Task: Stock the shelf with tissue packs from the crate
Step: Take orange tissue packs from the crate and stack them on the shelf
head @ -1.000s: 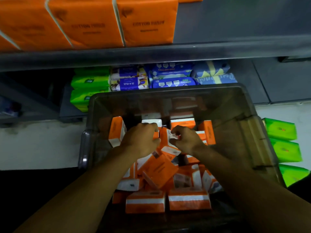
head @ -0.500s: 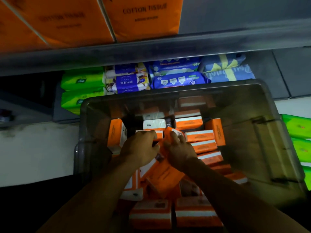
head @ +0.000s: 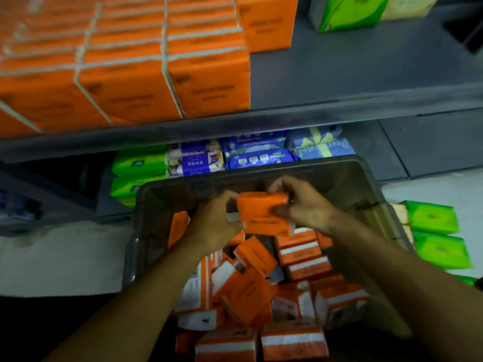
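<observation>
Two hands hold one orange tissue pack above the crate, near its far rim: left hand and right hand curl fingers round its ends. Its long axis runs left-right. Bare shelf lies right of the stacked packs.

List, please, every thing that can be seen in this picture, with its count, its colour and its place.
held pack: one, orange, above the crate
crate: one, grey and see-through, in front of the shelf
loose packs: many, orange and white, inside the crate
shelf: one, grey, two levels in view
stacked packs: many, orange, upper level, left
upper green pack: at least one, green, upper level, far right
lower green packs: two, green, lower level, left
blue and purple packs: several, lower level, middle
side green packs: at least two, green, right of the crate
left hand: fingers grip the held pack's left end
right hand: fingers grip its right end
</observation>
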Demonstrator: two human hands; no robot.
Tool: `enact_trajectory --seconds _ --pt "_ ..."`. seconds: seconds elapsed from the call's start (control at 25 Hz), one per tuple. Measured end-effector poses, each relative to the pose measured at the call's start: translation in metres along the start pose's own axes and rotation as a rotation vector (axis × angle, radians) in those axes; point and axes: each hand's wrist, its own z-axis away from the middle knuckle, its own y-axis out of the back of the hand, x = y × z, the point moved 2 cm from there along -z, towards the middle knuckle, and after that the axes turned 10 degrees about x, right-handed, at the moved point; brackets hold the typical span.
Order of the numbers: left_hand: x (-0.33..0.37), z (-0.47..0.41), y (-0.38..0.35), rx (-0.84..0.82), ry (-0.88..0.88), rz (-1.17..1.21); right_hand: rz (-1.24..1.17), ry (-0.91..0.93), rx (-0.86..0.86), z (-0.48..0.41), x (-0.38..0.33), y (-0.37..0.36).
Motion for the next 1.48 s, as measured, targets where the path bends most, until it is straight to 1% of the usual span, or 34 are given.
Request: enact_trajectory --seconds 0.08,0.16,0.28,0.4,0.48,0.56,0.64,0.72,0.76,0.84,0.92,1.0,1.04,1.08,1.16,1.2,1.24,1.28,1.32,1.4,1.48 --pt "0.025 -0.002 0.021 0.006 0.055 0.178 -0.184 0.007 -0.069 0.004 -0.034 0.031" --pt "0.051 -0.001 0.04 -0.029 0.08 0.342 -0.3 0.036 -0.101 0.014 -0.062 0.055" --pt "0.082 0.004 0.061 -0.063 0.029 0.447 -0.417 0.074 -0.09 0.026 -0.088 0.075" --pt "0.103 0.012 0.068 -0.053 -0.026 0.5 -0.508 0.081 -0.087 0.035 -0.103 0.087" --pt "0.111 0.015 0.071 -0.022 -0.026 0.565 -0.586 0.07 -0.021 0.04 -0.11 0.088" --pt "0.117 0.015 0.072 0.054 0.016 0.741 -0.713 0.054 0.118 0.042 -0.115 0.088" --pt "0.13 0.014 0.07 0.096 0.081 1.069 -0.85 0.039 0.228 0.042 -0.121 0.087" --pt "0.149 0.013 0.062 0.026 0.11 1.426 -0.925 0.038 0.254 0.04 -0.133 0.079" --pt "0.159 0.013 0.056 -0.007 0.105 1.555 -0.953 0.052 0.263 0.039 -0.141 0.074" --pt "0.177 0.01 0.045 0.003 0.101 1.676 -0.985 0.116 0.314 0.033 -0.158 0.068" --pt "0.193 0.005 0.037 0.063 0.106 1.689 -0.977 0.154 0.402 0.025 -0.171 0.065" --pt "0.203 -0.002 0.036 0.093 0.125 1.646 -0.968 0.155 0.455 0.013 -0.177 0.072" --pt "0.208 -0.006 0.042 0.125 0.135 1.563 -0.961 0.159 0.458 0.008 -0.181 0.08" --pt "0.213 -0.01 0.054 0.189 0.136 1.422 -0.936 0.172 0.45 0.001 -0.184 0.092" --pt "0.222 -0.027 0.09 0.415 0.064 0.993 -0.815 0.198 0.416 -0.016 -0.191 0.126" --pt "0.227 -0.038 0.112 0.525 -0.02 0.796 -0.727 0.205 0.395 -0.026 -0.196 0.145" --pt "0.232 -0.052 0.133 0.585 -0.123 0.634 -0.633 0.213 0.374 -0.037 -0.2 0.16" --pt "0.238 -0.066 0.149 0.583 -0.218 0.502 -0.547 0.224 0.35 -0.047 -0.203 0.172" --pt "0.243 -0.082 0.16 0.538 -0.283 0.392 -0.473 0.234 0.328 -0.059 -0.205 0.18" --pt "0.249 -0.114 0.169 0.434 -0.349 0.173 -0.37 0.246 0.311 -0.083 -0.206 0.187" --pt "0.252 -0.141 0.171 0.398 -0.382 -0.039 -0.335 0.241 0.307 -0.107 -0.202 0.187"
